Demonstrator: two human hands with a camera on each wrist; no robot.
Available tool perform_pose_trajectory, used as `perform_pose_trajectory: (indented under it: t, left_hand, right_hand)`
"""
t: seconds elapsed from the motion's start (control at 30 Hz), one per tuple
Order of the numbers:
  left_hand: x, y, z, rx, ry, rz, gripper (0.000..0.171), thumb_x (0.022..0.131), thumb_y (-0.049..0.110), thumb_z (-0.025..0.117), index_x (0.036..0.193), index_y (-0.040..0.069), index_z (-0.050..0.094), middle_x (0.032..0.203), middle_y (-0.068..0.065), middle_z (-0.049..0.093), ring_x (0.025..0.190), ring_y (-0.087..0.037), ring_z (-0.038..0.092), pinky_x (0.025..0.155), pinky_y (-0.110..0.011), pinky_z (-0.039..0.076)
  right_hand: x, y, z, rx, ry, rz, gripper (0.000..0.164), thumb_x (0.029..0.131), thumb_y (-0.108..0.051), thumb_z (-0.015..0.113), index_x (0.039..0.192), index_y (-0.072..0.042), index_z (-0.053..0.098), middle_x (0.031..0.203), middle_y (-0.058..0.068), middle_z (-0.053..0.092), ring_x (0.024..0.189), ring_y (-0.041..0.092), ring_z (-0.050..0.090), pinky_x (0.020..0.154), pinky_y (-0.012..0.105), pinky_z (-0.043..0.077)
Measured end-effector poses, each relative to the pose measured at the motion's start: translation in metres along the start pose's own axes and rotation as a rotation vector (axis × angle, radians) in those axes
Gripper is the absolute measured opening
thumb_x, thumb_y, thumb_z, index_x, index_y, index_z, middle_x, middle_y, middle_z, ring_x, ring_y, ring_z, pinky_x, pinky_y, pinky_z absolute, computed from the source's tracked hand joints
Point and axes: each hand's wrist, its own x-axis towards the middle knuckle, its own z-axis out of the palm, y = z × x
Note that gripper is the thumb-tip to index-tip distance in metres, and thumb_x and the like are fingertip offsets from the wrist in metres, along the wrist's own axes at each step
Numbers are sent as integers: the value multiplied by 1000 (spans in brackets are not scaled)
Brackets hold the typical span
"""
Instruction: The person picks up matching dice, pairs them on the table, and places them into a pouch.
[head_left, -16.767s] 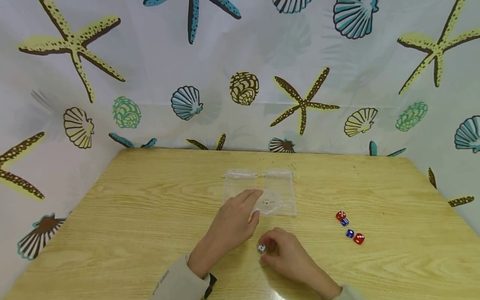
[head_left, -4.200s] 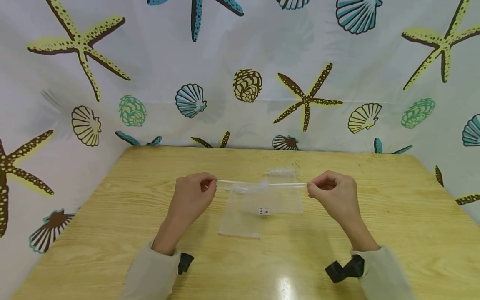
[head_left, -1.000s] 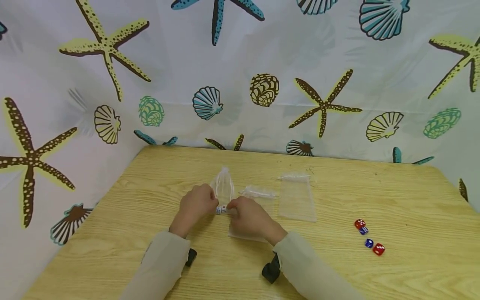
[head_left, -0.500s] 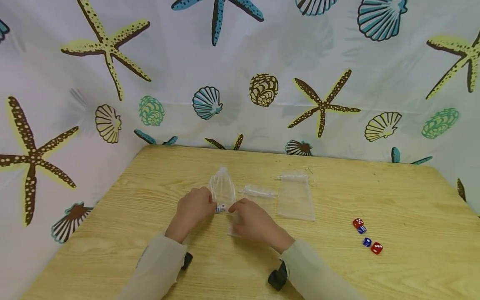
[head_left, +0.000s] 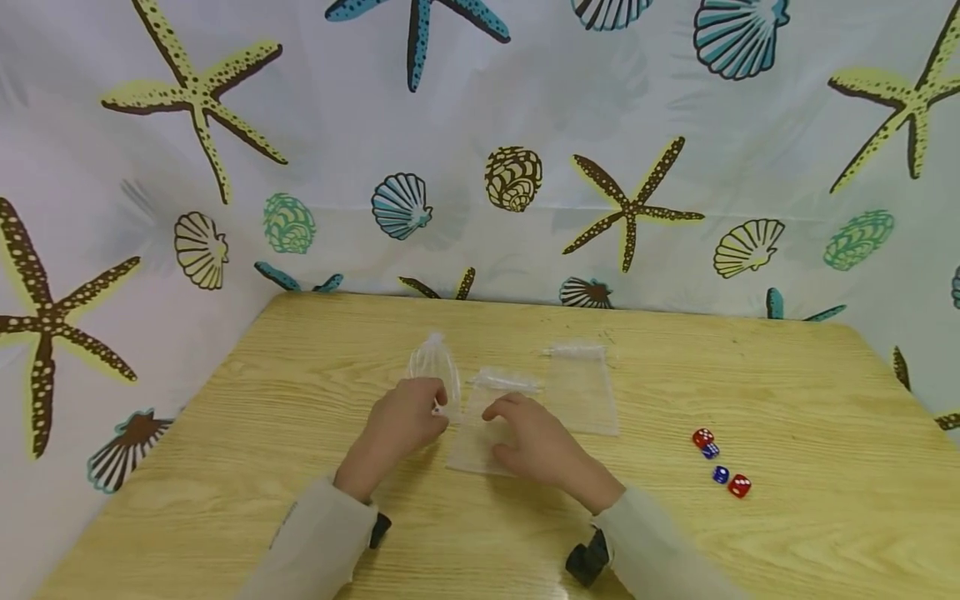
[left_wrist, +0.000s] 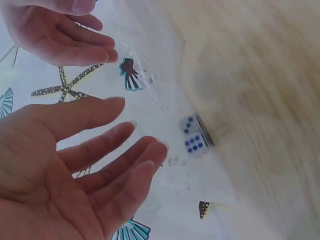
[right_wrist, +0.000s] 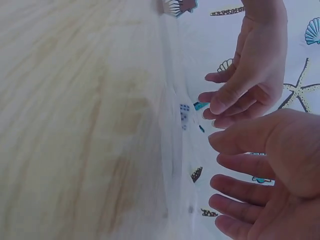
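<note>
A small sheer drawstring pouch (head_left: 435, 360), gathered at its top, lies left of centre on the table. White dice (left_wrist: 192, 136) with blue pips show inside it in the left wrist view; in the head view my left hand mostly covers them. That left hand (head_left: 401, 421) is over the pouch's lower left side, fingers loosely bent and holding nothing. My right hand (head_left: 536, 437) hovers over a second, flat sheer pouch (head_left: 476, 433), its fingers relaxed and apart. A third flat pouch (head_left: 581, 392) lies just to the right.
Farther right on the wooden table (head_left: 652, 533) are two red dice, one farther back (head_left: 702, 437) and one nearer (head_left: 739, 486). Two blue dice, one (head_left: 710, 451) and another (head_left: 721, 475), lie by them. A shell-patterned cloth (head_left: 465, 233) stands behind.
Earlier I pulled a pouch's drawstrings outward; later both hands were at the gathered pouch's dice, on the left. Now my hands have come off it, the right one moving rightward.
</note>
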Motion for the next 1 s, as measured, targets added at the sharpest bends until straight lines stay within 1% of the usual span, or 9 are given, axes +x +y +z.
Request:
perform_pose_trajectory:
  t: [0.07, 0.13, 0.27, 0.37, 0.6, 0.7, 0.8, 0.83, 1.0]
  left_hand:
    - [0, 4, 2, -3, -27, 41, 19, 83, 6, 66, 101, 1, 65, 98, -13, 65, 82, -23, 61, 68, -37, 50]
    - [0, 7, 4, -1, -58, 73, 21, 84, 7, 68, 103, 1, 64, 102, -14, 64, 86, -25, 60, 73, -39, 51]
    - [0, 12, 9, 13, -109, 125, 25, 84, 8, 70, 107, 0, 63, 104, -15, 61, 83, -21, 56, 75, -38, 50]
    - [0, 15, 11, 5, -128, 156, 29, 83, 8, 71, 109, -1, 62, 104, -16, 60, 79, -20, 54, 73, -37, 49]
    - [-1, 19, 23, -23, -147, 180, 37, 80, 2, 73, 115, -2, 62, 111, -16, 65, 95, -27, 62, 82, -40, 51]
    - [-1, 20, 28, -18, -168, 223, 23, 76, -2, 72, 98, -2, 65, 86, -5, 63, 77, -20, 57, 69, -34, 46]
    - [-2, 22, 30, -2, -185, 266, 14, 75, -5, 70, 78, 1, 59, 66, 2, 44, 64, -15, 40, 60, -31, 33]
    - [-1, 23, 30, 7, -191, 272, 16, 75, -5, 69, 74, 3, 55, 64, 2, 37, 62, -15, 34, 59, -31, 29]
    - [1, 26, 31, 42, -175, 242, 17, 78, -2, 67, 71, 7, 55, 63, 2, 39, 62, -15, 34, 61, -31, 29]
  right_hand:
    - [-6, 3, -5, 5, 11, 13, 30, 86, -4, 62, 116, 1, 61, 123, 15, 56, 117, 33, 54, 96, 47, 45]
    - [-11, 6, -9, 6, 25, 26, 30, 86, -4, 63, 116, 1, 61, 123, 14, 57, 117, 33, 54, 96, 47, 45]
    - [-23, 11, -16, -13, 55, 37, 30, 85, -4, 64, 115, 0, 61, 123, 13, 58, 116, 32, 55, 94, 47, 47]
    - [-31, 16, -21, -41, 73, 38, 30, 85, -3, 65, 115, -1, 61, 122, 13, 58, 115, 32, 56, 92, 47, 48]
    - [-51, 28, -32, -67, 102, 71, 31, 85, -4, 67, 116, -2, 62, 121, 12, 59, 114, 32, 57, 92, 48, 48]
    - [-60, 33, -39, -60, 114, 101, 31, 85, -4, 67, 116, -2, 62, 122, 13, 59, 116, 34, 56, 93, 49, 47]
    - [-69, 38, -48, -54, 129, 132, 32, 85, -4, 66, 117, -2, 61, 122, 14, 59, 117, 35, 55, 94, 50, 47]
    - [-72, 41, -51, -55, 135, 138, 32, 86, -4, 66, 117, -2, 61, 123, 15, 58, 116, 36, 55, 94, 51, 47]
    - [-86, 54, -62, -72, 169, 183, 32, 86, -5, 66, 117, -2, 61, 123, 17, 58, 116, 39, 55, 92, 53, 47]
